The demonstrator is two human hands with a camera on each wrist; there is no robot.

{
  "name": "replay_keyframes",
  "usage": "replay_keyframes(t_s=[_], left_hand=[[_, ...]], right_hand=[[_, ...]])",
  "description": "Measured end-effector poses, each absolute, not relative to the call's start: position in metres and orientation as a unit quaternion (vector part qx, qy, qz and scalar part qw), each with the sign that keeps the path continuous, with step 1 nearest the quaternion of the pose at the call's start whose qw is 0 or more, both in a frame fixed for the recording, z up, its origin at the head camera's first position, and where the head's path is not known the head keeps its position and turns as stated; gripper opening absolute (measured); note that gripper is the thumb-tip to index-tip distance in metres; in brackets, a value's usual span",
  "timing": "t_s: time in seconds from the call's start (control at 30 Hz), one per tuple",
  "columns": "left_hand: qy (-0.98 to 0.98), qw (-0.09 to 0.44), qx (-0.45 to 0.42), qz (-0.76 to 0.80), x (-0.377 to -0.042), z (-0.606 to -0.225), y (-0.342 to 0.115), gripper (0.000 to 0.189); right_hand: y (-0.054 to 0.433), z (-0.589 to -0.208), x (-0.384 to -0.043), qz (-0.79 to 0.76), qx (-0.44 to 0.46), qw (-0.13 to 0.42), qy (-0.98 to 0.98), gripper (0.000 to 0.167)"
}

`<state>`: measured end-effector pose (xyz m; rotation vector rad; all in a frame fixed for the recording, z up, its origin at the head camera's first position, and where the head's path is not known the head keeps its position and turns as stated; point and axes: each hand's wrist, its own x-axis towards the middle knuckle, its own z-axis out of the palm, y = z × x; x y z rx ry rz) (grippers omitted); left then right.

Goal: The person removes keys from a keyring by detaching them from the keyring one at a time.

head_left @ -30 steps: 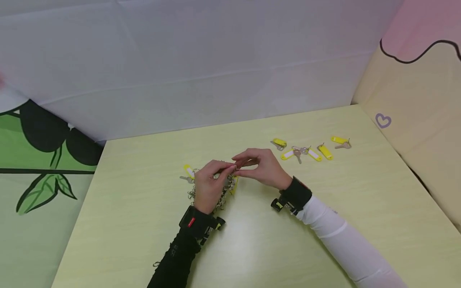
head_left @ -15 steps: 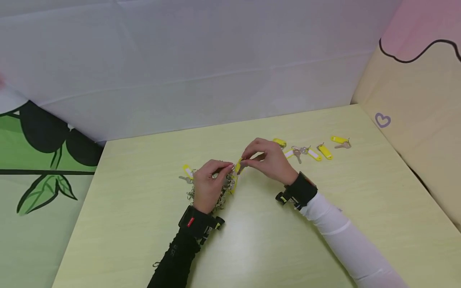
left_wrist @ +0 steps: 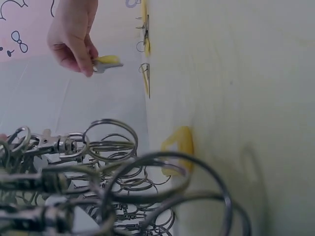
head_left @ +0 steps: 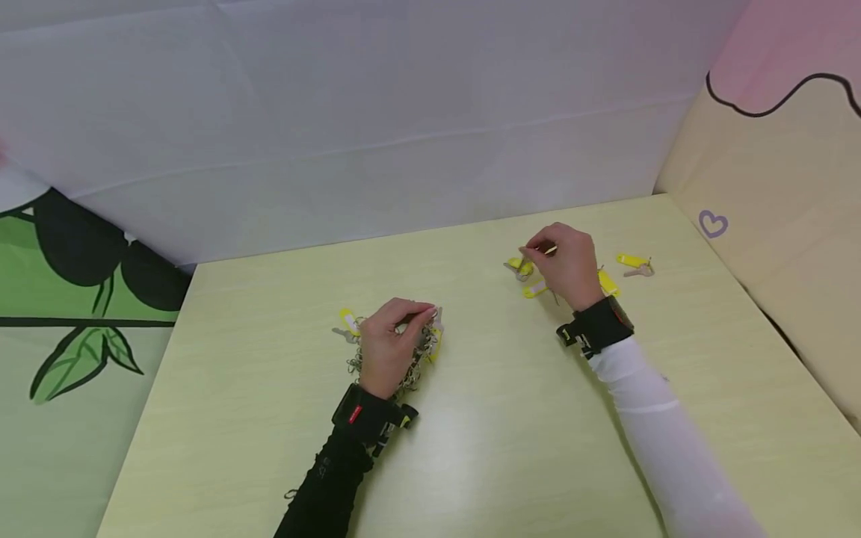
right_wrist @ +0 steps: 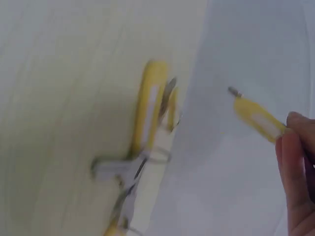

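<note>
In the head view my left hand (head_left: pixel 390 347) is at the middle of the table, with thumb and forefinger pinching a bunch of metal rings and swivel clasps (head_left: pixel 409 381). Those rings (left_wrist: pixel 113 142) fill the lower left of the left wrist view; the exact pinched part is hidden. My right hand (head_left: pixel 568 265) is raised at the back right and pinches a yellow key tag (right_wrist: pixel 258 118) with a key. In the left wrist view, that key (left_wrist: pixel 108 66) hangs clear of the table. Below the right hand lie more yellow key tags with keys (head_left: pixel 536 289).
Another yellow tag with a key (head_left: pixel 349 323) lies left of the left hand. A tag (head_left: pixel 437 347) shows beside the rings. At the far right are a tag (head_left: pixel 608 282) and a tag with key (head_left: pixel 633 261). A cloth wall (head_left: pixel 403 134) rises behind the table.
My right hand has drawn away from the left hand, moving right and back with the key tag. The left hand has stayed in place with the rings.
</note>
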<state>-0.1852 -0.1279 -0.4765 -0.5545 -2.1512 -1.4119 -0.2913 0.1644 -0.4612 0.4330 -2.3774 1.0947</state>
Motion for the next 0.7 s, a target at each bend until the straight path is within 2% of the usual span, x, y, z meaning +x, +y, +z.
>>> replay_keyframes(t_s=[0.3, 0.7], left_hand=[[-0.793, 0.258, -0.205, -0.513, -0.186, -0.474, -0.127, 0.009], [-0.797, 0.242, -0.194, -0.517, -0.186, -0.477, -0.130, 0.009]], right_hand=[[0.204, -0.472, -0.305, 0.350, 0.063, 0.254, -0.899, 0.010], [0.219, -0.480, -0.306, 0.326, 0.052, 0.119, -0.936, 0.013]])
